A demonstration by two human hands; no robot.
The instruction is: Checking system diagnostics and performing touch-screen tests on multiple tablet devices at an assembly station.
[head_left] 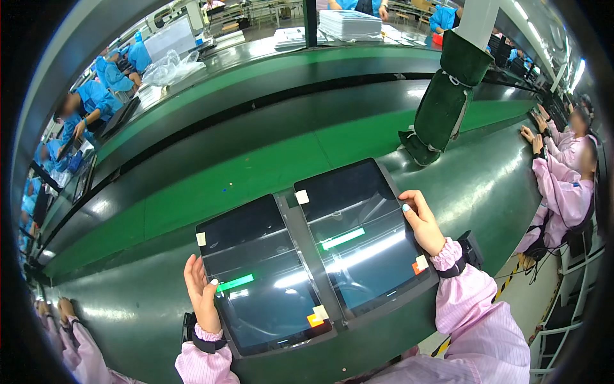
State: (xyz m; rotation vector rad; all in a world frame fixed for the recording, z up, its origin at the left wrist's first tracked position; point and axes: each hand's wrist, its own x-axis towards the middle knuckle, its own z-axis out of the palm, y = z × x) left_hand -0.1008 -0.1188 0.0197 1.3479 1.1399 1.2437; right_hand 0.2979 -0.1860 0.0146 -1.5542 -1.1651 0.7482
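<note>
Two glossy dark screen panels, a left panel (pixel 265 320) and a right panel (pixel 358 281), lie side by side, tilted on the bench, in what looks like one dark grey tray (pixel 306 240). Each panel carries pale stickers, an orange tab and a lit green bar. My left hand (pixel 204 297) is closed on the left outer edge, thumb on the front. At the right outer edge my right hand (pixel 423 224) grips likewise, its thumb on the border. The fingers' undersides are hidden.
The green workbench (pixel 486 173) curves around, with a brighter green strip (pixel 256 173) behind. A post wrapped in dark green cloth (pixel 441 112) stands at back right. Pink-sleeved co-workers (pixel 563 173) sit right; another's hand (pixel 66 308) shows left. Stacked white sheets (pixel 350 25) lie beyond.
</note>
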